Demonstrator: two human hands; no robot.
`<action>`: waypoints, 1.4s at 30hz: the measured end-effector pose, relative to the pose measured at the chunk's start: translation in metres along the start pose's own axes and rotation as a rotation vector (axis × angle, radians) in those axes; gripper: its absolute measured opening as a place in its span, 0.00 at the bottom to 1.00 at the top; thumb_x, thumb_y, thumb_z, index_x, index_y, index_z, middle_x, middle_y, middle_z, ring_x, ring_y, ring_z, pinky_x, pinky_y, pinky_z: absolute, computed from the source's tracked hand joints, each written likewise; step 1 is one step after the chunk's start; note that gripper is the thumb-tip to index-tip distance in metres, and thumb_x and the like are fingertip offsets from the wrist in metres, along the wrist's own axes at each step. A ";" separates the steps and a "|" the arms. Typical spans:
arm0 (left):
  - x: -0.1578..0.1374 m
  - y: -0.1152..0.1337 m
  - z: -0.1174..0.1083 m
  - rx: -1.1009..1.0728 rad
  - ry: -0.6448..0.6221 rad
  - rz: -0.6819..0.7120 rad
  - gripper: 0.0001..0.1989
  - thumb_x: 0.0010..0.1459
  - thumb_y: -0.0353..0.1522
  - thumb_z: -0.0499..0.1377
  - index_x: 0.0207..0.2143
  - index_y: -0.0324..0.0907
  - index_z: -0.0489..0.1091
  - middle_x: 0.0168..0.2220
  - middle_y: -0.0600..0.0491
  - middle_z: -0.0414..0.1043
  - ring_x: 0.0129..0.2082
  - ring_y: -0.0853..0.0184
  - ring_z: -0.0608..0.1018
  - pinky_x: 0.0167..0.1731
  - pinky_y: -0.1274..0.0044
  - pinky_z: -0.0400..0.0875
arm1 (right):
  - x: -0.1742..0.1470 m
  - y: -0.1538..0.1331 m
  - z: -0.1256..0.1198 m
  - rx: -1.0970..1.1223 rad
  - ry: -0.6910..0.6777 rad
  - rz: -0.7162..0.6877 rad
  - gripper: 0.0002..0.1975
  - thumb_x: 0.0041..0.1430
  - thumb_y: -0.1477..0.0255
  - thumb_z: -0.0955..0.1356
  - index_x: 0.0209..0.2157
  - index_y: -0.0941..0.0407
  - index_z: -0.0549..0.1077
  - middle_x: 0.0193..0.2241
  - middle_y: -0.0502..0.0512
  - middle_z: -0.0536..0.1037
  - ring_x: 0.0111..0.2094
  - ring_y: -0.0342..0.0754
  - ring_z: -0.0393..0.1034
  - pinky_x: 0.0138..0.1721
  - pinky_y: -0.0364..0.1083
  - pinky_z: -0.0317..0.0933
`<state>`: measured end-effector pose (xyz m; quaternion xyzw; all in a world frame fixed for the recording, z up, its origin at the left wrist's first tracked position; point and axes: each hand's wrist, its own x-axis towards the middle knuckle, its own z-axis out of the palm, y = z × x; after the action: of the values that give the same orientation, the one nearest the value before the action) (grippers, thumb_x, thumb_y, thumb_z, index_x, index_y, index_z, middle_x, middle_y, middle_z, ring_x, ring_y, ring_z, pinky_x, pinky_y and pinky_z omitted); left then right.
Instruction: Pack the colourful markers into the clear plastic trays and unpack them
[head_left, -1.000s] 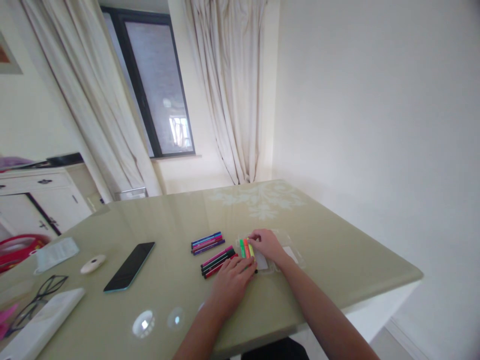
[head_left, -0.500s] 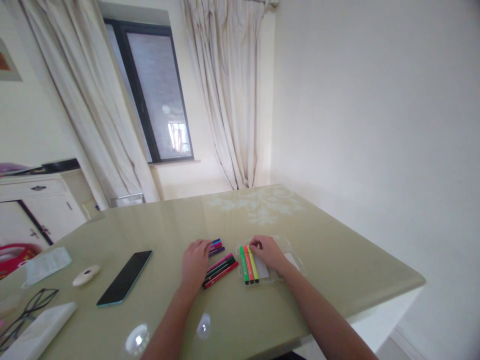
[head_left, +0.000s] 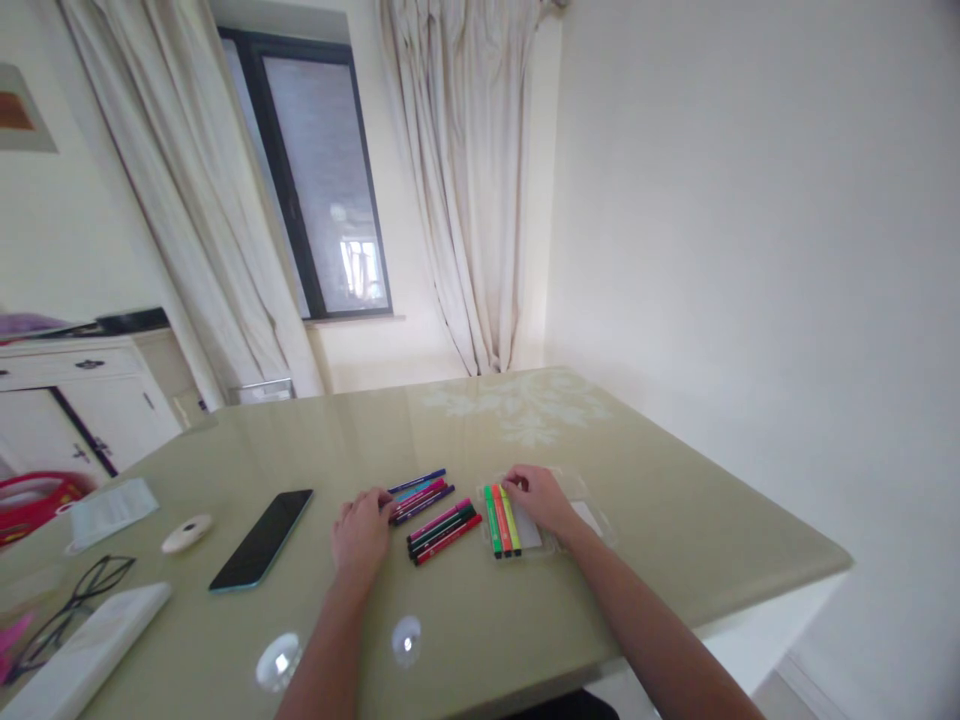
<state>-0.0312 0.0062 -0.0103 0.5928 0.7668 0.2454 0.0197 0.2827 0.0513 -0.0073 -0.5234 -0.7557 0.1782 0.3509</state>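
Note:
On the table, my left hand (head_left: 361, 532) rests with loosely bent fingers at the left ends of several blue, pink and purple felt-tip pens (head_left: 421, 497). Its fingertips touch the pen ends without closing around them. Just in front lie more felt-tip pens (head_left: 444, 532), pink, dark and red, side by side. My right hand (head_left: 538, 497) has thumb and finger pinched at the far end of a yellow marker (head_left: 512, 522). That marker lies beside an orange marker (head_left: 502, 525) and a green marker (head_left: 493, 525) in an opened clear plastic case (head_left: 553, 545). My right wrist covers part of the case.
Left of my arms lie a black phone (head_left: 261, 540), a small white oval object (head_left: 187, 533), a face mask (head_left: 114, 513), glasses (head_left: 75, 605) and a white flat box (head_left: 94, 650). The table edge (head_left: 720, 625) runs along the right front. A wall (head_left: 750, 250) rises at right.
My left hand has slid left, uncovering more of the rear pens, which now lie slightly fanned. My right hand stays at the yellow marker. The view has shifted slightly.

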 end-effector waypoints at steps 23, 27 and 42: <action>-0.065 0.101 0.027 -0.657 -0.140 0.542 0.13 0.65 0.37 0.59 0.49 0.44 0.76 0.39 0.51 0.81 0.36 0.64 0.81 0.38 0.73 0.76 | 0.002 -0.018 -0.006 0.887 0.015 0.147 0.23 0.50 0.57 0.77 0.44 0.55 0.77 0.33 0.57 0.85 0.36 0.52 0.79 0.39 0.49 0.68; -0.067 0.098 0.027 -0.657 -0.083 0.537 0.11 0.63 0.35 0.60 0.47 0.45 0.76 0.39 0.52 0.78 0.36 0.64 0.79 0.37 0.73 0.76 | 0.002 -0.018 -0.006 0.902 -0.038 0.154 0.22 0.51 0.57 0.75 0.45 0.55 0.78 0.37 0.59 0.85 0.40 0.54 0.80 0.39 0.49 0.68; -0.069 0.093 0.033 -0.585 0.044 0.712 0.10 0.64 0.31 0.60 0.48 0.46 0.74 0.45 0.50 0.74 0.43 0.64 0.79 0.47 0.72 0.77 | 0.003 -0.013 -0.009 0.899 -0.009 0.170 0.23 0.48 0.58 0.77 0.43 0.55 0.80 0.32 0.54 0.83 0.34 0.50 0.79 0.34 0.46 0.67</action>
<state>0.0839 -0.0288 -0.0203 0.7835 0.4143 0.4554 0.0842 0.2797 0.0478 0.0077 -0.3786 -0.5592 0.5189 0.5241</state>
